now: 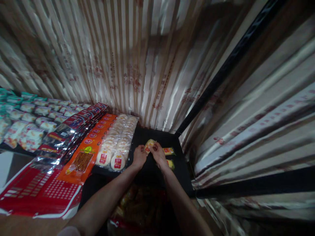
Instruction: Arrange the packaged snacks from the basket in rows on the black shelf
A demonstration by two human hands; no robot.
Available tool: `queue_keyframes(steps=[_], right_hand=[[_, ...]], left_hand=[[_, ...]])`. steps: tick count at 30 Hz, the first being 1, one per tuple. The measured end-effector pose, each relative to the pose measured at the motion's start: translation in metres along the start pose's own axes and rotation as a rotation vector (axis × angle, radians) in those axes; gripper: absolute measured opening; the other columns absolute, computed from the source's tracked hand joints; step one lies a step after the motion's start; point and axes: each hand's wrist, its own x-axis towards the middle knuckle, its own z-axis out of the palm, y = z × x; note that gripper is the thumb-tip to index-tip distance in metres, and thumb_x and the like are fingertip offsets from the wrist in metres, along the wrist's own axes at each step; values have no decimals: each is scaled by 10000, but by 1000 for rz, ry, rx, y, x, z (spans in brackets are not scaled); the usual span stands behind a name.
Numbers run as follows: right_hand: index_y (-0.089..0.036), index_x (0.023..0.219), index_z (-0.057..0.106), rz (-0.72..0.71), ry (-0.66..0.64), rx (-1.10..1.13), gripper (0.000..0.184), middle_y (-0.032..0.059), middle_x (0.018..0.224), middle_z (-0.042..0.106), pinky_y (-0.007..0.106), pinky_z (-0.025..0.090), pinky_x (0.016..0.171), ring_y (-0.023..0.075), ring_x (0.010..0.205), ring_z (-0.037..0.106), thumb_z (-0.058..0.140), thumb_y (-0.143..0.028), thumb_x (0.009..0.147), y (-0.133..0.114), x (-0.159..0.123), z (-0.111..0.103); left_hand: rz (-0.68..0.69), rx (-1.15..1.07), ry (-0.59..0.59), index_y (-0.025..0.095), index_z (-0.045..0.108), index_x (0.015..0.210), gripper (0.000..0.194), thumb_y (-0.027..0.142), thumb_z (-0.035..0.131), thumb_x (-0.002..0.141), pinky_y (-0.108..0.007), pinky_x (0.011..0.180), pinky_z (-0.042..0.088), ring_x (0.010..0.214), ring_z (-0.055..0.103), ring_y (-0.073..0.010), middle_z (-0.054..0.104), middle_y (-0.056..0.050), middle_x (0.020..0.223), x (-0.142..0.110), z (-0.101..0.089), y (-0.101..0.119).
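Between my two hands is a small yellow snack packet (pixel 150 144) with a red label, held above the black shelf surface (pixel 142 137). The fingers of my left hand (pixel 139 155) pinch its left side. On its right side, my right hand (pixel 158 154) grips it with thumb and fingers. Just right of that hand lies a yellow and red packet (pixel 168 151) on the black surface. Another yellow packet (pixel 170 164) lies nearer, partly covered by my right wrist. A bag of yellow-wrapped pieces (pixel 137 206) is dim below my forearms.
Left of my hands stand rows of round white crackers (pixel 117 161) in clear wrap, orange stick-snack bags (pixel 83 160), dark packs (pixel 59 137) and several white packs (pixel 31 136). A red basket (pixel 44 186) is at front left. A black post (pixel 209 91) rises at right before printed plastic sheeting (pixel 137 65).
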Motion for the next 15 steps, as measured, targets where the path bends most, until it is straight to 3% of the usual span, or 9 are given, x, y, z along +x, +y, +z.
queue_keyframes(steps=[6, 11, 15], right_hand=[[-224, 912, 598, -52, 50, -207, 200, 19, 830, 691, 332, 512, 718, 180, 749, 648, 562, -306, 734, 10, 28, 14], [-225, 889, 611, -88, 56, -251, 195, 5, 764, 682, 330, 502, 717, 181, 741, 639, 528, -334, 751, 17, 71, 29], [-212, 894, 607, -150, 50, -287, 249, 21, 783, 681, 326, 496, 698, 189, 726, 634, 501, -393, 760, 28, 105, 43]], left_hand=[[53, 5, 99, 135, 596, 1089, 289, 193, 484, 829, -298, 888, 448, 1005, 609, -204, 661, -123, 1068, 24, 9, 9], [125, 43, 171, 82, 568, 1162, 366, 186, 361, 878, -316, 1052, 333, 1211, 481, -202, 559, -151, 1253, 48, 17, 18], [125, -3, 171, 66, 549, 1201, 395, 190, 329, 897, -315, 1074, 317, 1245, 453, -206, 540, -155, 1285, 73, 21, 23]])
